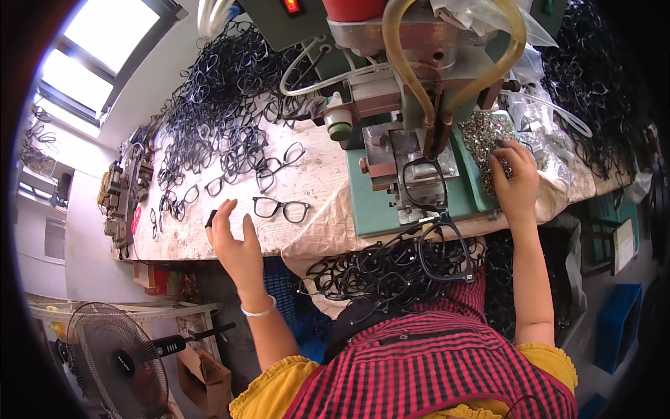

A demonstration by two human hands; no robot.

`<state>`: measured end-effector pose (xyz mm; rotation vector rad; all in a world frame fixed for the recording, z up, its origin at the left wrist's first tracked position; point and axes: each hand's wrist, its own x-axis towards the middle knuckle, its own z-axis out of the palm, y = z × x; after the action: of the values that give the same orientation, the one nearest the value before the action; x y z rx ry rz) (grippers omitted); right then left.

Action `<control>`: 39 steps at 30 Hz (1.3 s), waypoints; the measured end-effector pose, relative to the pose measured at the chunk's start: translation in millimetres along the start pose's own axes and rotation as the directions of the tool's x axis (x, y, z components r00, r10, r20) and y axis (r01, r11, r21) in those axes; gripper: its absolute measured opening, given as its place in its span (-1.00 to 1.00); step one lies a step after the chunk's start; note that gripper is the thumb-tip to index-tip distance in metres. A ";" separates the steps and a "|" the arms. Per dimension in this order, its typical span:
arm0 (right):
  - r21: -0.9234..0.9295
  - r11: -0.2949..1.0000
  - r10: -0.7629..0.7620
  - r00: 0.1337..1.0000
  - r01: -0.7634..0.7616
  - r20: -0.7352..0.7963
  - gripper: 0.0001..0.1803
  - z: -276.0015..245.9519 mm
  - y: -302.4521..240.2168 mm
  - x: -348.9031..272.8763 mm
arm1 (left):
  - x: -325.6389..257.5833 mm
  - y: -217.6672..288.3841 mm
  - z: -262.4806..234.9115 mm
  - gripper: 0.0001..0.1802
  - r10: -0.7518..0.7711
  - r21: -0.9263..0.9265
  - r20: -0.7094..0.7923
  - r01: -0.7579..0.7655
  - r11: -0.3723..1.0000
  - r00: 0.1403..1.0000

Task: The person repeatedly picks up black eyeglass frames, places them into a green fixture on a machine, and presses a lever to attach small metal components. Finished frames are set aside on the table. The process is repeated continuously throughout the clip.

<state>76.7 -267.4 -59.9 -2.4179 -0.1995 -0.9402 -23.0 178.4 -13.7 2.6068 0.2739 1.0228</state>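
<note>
At the lower left of centre, the left hand is raised at the edge of the workbench with its fingers spread fairly wide; nothing is gripped, though a small dark bit shows at the fingertips and what it is cannot be told. Just to its right, a single black spectacle frame is laid flat on the bench, close to the hand but apart from it. At the right of centre, the right hand is lowered into a heap of small silvery metal parts, fingers curled in a narrow pinch; whether a part is held cannot be seen. Between the hands, at the middle of the picture, another black frame is set on the green machine. A large pile of black frames is spread across the upper left, and more frames are heaped in the lap below the bench.
</note>
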 end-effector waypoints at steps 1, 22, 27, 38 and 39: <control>0.047 0.999 0.025 1.000 -0.024 -0.003 -0.90 1.7 -2.7 4.3 | 1.8 -19.1 1.4 -0.59 0.079 0.132 0.080 -0.089 0.987 0.994; 0.506 0.780 0.379 0.921 -0.369 0.088 -0.84 -49.2 -26.2 -27.5 | 32.1 -73.7 139.7 -0.80 0.038 0.215 0.327 -0.114 0.970 0.944; 0.678 0.721 0.092 0.990 -0.140 0.106 -0.86 -22.1 -76.6 27.0 | 24.4 -23.6 114.9 -0.87 -0.095 -0.027 0.226 0.104 0.994 0.969; 0.862 0.349 0.236 0.925 -0.367 0.298 -0.48 -4.9 -119.7 37.9 | 64.2 150.8 4.3 -0.81 0.443 -0.921 -0.246 -0.350 0.169 0.862; 0.868 0.338 0.213 0.928 -0.365 0.307 -0.46 -5.8 -124.5 39.2 | 68.9 162.7 13.8 -0.79 0.371 -0.869 -0.291 -0.406 0.282 0.882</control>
<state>63.0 -167.1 22.7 -1.3507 -0.2403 -0.2914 45.9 44.4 79.6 1.5670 -0.8043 0.9352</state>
